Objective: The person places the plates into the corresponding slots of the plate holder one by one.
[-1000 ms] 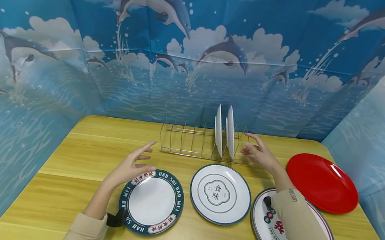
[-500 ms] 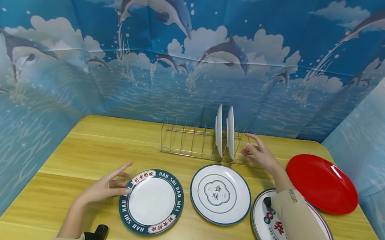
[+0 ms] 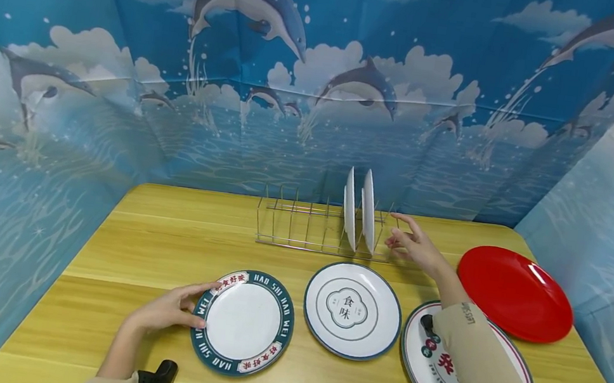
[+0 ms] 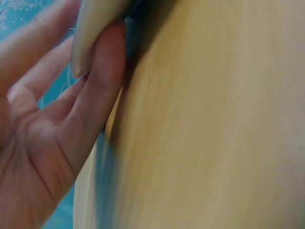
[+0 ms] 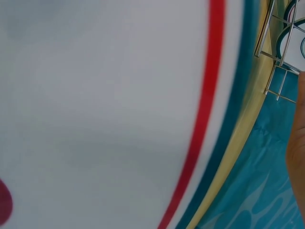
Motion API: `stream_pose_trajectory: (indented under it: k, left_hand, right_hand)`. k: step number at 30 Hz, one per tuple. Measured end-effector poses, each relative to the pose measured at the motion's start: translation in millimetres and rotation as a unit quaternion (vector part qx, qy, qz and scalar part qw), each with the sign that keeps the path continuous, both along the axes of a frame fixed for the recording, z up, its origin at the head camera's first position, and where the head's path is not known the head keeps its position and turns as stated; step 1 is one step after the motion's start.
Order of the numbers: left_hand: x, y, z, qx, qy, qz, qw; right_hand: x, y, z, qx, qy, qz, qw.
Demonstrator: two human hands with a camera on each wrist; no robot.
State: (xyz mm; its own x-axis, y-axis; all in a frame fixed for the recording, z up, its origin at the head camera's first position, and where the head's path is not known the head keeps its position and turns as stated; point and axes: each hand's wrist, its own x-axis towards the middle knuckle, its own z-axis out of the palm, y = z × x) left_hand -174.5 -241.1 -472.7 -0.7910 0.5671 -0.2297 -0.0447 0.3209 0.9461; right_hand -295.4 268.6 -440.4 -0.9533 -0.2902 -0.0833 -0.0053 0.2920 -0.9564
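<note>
A white plate with a green lettered rim point(image 3: 286, 326) lies at the left of the front row of plates. My left hand point(image 3: 166, 311) grips its left edge, fingers at the upper left rim and thumb lower down. In the left wrist view the rim point(image 4: 88, 43) sits between the thumb point(image 4: 107, 62) and the fingers. At the back, a wire dish rack point(image 3: 309, 224) carries two white plates point(image 3: 368, 215) on edge towards its right end. My right hand point(image 3: 415, 246) rests with loosely spread fingers at that end of the rack.
Right of the green-rimmed plate lies a white plate with a printed emblem point(image 3: 318, 330). Beyond it, my right forearm crosses over a large red-and-green-rimmed plate point(image 3: 504, 363). A red oval plate point(image 3: 513, 293) lies at the far right. A dolphin-print curtain point(image 3: 204, 140) surrounds the wooden table point(image 3: 162, 244).
My left hand has drawn back left from above the green-rimmed plate, then come in to its left rim and taken hold. The right hand and the rack stay where they were.
</note>
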Motion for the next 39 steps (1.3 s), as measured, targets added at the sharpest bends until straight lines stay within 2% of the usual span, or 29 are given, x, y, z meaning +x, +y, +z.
stream_pose_trajectory:
  k: [5,10,15,24,30,34,39]
  left_hand:
    - [-3.8,1.8,-1.8,0.008,-0.005,-0.001,1.0]
    - [-4.4,1.9,-3.4,0.046,-0.035,0.021,0.9981]
    - [-5.2,0.0,-4.7,0.089,-0.075,0.043,0.9923]
    - [-7.0,-5.9,-7.2,0.15,-0.111,0.026,0.9821]
    - [-6.4,-7.1,-9.1,0.185,-0.118,0.016,0.9755]
    - [-5.5,-6.7,-6.8,0.225,-0.118,0.013,0.9672]
    - [-5.4,-3.2,1.7,0.259,-0.1,0.05,0.9594]
  right_hand:
    - [-0.3,0,-0.1,0.001,-0.004,-0.003,1.0]
    - [0.3,0,0.6,0.001,-0.004,-0.004,1.0]
    - [0.7,-1,1.3,0.001,-0.004,-0.003,1.0]
    - [1.5,-1,2.0,-0.009,-0.005,-0.004,0.9999]
    - [2.2,-2,2.7,-0.011,-0.006,-0.004,0.9999]
    - [2.1,-2,2.7,-0.007,-0.006,-0.004,0.9999]
    - [2.0,-2,2.5,-0.009,-0.007,-0.005,0.9999]
